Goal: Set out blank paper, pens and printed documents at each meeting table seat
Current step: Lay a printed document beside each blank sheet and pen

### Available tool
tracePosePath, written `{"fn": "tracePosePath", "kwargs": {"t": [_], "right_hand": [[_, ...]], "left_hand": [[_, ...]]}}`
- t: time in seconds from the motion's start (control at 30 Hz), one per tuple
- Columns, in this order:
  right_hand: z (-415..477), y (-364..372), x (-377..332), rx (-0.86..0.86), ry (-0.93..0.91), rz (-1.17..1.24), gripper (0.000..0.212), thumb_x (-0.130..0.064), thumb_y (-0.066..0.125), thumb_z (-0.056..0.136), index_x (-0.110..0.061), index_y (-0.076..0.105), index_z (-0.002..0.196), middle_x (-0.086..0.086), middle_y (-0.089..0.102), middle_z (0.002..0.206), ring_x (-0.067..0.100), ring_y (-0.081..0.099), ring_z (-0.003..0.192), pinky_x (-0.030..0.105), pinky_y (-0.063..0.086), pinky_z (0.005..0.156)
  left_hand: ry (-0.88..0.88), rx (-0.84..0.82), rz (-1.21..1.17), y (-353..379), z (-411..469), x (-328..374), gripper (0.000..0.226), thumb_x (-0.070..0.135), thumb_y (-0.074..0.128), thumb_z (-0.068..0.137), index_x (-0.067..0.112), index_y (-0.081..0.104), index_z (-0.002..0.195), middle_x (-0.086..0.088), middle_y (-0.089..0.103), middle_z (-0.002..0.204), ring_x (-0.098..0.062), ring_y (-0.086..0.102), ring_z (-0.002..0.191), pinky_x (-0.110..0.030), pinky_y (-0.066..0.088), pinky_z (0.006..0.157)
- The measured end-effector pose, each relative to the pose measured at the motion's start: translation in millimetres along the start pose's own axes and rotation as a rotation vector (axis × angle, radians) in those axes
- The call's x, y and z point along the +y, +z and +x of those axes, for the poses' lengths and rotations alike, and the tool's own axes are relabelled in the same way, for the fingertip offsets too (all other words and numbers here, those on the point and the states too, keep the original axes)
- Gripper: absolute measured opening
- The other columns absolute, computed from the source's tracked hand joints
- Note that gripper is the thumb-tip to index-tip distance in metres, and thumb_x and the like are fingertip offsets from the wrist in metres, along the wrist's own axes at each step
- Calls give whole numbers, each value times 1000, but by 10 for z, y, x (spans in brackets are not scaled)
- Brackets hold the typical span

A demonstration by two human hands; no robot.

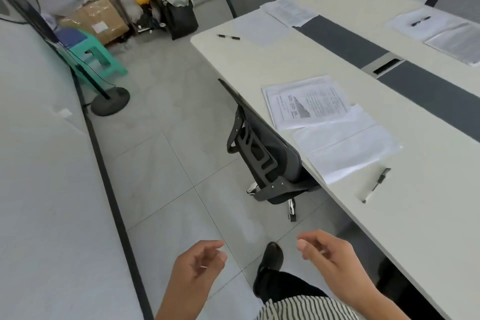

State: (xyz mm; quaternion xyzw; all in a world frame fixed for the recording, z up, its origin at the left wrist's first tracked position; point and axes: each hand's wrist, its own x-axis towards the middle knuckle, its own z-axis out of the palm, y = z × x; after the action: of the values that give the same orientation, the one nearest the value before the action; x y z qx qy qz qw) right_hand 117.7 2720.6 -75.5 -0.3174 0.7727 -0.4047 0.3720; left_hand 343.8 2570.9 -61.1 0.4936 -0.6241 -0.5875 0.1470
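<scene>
Because each seat needs its own set, a pen (375, 185) lies beside the papers (342, 145); the left hand (200, 262) and right hand (330, 254) are loosely curled, holding nothing.

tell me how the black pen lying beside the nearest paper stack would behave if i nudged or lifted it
The slim black pen looks round-barrelled and lies loose on the smooth white table, so a sideways nudge would probably roll it. Its thicker capped end may stop that early. It seems thin and rigid, likely light and easy to pinch.
</scene>
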Motion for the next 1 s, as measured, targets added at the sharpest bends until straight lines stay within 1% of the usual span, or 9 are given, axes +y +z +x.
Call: {"fn": "tracePosePath", "kwargs": {"t": [0.13,0.27,0.37,0.5,0.6,0.73,0.83,0.93,1.0], "right_hand": [[770,-42,-427,9,-37,35,8,-27,66,90,-31,71,87,-11,72,79,9,66,75,26,54,69],[1447,-143,-807,17,-51,79,6,-28,65,90,-30,71,89,-15,71,74,3,63,67,17,49,64],[1820,-222,-992,96,-33,119,7,-25,68,88,-29,73,85,-8,72,75,15,65,67,25,53,64],[2239,-272,-1007,215,44,142,8,-26,66,89,-26,73,85,2,69,72,29,61,68,29,47,60],[2536,-200,-999,345,128,141,10,-24,66,90,-27,73,82,-2,69,71,18,60,63,21,45,59],[2980,-12,-1203,462,264,167,10,-25,65,90,-29,71,83,-15,72,77,6,69,72,29,52,71],[3239,60,-1398,525,309,191,9,-29,65,90,-31,71,84,-16,72,79,4,67,74,27,52,72],[3356,84,-1485,591,377,184,8,-33,63,91,-32,69,86,-24,70,80,-3,62,76,14,45,66],[3387,66,-1448,611,443,157,8,-36,62,91,-33,69,91,-22,71,82,-9,61,82,10,43,67]], "left_hand": [[37,-10,10,-216,668,520,21,31,67,68,27,75,87,-9,74,83,-23,71,79,-27,56,71],[82,-15,46,-368,1266,809,21,33,69,68,39,73,87,-10,73,85,-22,71,79,-28,57,74],[85,-55,37,-436,1672,1010,20,31,70,65,38,73,84,-12,73,82,-27,70,77,-23,55,66],[88,-156,96,-570,2356,1191,20,39,69,65,41,72,85,-6,74,83,-20,71,79,-30,55,74],[120,-237,136,-733,2953,1410,33,55,65,58,43,71,88,0,76,88,-16,71,84,-32,55,79],[181,-361,209,-975,3841,1810,34,58,63,60,44,70,90,1,75,90,-15,72,86,-34,56,81],[222,-458,267,-1020,4412,2128,29,54,65,66,42,71,91,1,75,92,-16,71,86,-32,56,81],[236,-582,321,-843,4866,2388,14,33,72,81,33,71,94,6,75,92,-15,71,87,-26,56,81],[244,-663,355,-616,5070,2540,21,35,72,77,29,71,97,6,75,91,-15,71,85,-26,55,81]]}}
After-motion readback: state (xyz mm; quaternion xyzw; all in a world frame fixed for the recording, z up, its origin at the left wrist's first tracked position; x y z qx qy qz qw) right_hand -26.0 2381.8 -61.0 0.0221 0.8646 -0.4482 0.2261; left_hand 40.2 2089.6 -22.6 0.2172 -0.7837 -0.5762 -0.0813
